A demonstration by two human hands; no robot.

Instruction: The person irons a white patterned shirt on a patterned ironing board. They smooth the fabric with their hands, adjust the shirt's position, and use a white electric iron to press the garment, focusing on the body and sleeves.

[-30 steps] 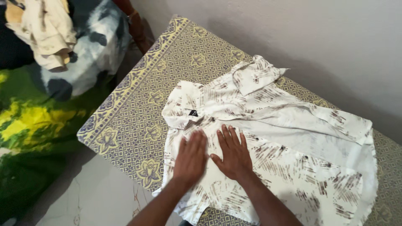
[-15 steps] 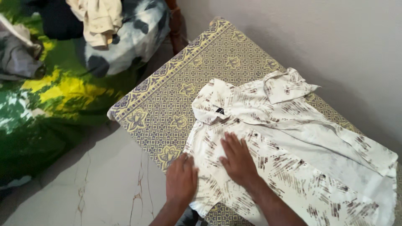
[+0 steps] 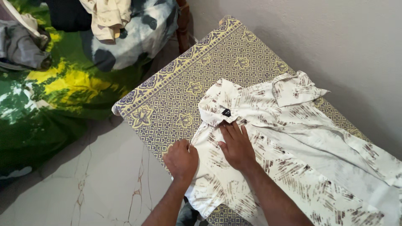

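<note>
While the right hand [image 3: 237, 145] presses flat, fingers spread, just below the collar, the left hand [image 3: 181, 159] pinches the near edge of the white brown-streaked shirt [image 3: 293, 146] lying on the patterned table cover [image 3: 176, 92].

You stand in home, likely bedroom or laundry corner. Bench [image 3: 234, 54] before you wears patterned yellow-and-blue cloth cover, pushed against plain pale wall [image 3: 326, 37]. White shirt with brown streaks [image 3: 301, 142] lies spread on it, collar toward far-left end. To your left, bed [image 3: 46, 104] with green-and-yellow tie-dye sheet, heaped with loose clothes: cream garment [image 3: 106, 16], grey one [image 3: 23, 44], blue-and-white blotched fabric [image 3: 142, 29]. Floor [image 3: 96, 184] pale marble-look tile with thin cracks. No tools, no shop fittings; domestic textiles everywhere.
</note>
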